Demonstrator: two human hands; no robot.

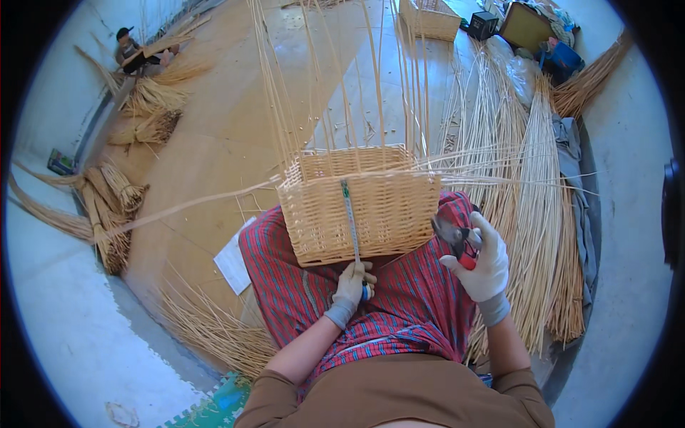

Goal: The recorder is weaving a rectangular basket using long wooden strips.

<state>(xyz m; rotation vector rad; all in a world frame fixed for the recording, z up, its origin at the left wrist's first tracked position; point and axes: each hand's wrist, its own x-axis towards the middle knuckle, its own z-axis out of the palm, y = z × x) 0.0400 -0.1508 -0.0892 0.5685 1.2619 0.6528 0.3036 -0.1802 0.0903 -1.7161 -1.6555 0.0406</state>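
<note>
Head view: a woven basket point(399, 214) is rested on the striped cloth point(275, 242) over the lap, with tall stakes point(280, 121) rising above its rim. The strip of a tape measure point(351, 220) is laid up the near wall; its blue case is gripped just below the basket by the gloved left hand point(349, 287), fingers curled round it. By the basket's right side, shears point(452, 237) with red handles are held between thumb and fingers of the gloved right hand point(488, 265); how far the blades are parted cannot be told.

The wall's height appears to be measured. For a true reading, the strip is best kept taut, flat to the weave and square to the lower edge, its end matched to the rim. The shears are best held clear of the loose strands point(492, 179).
</note>
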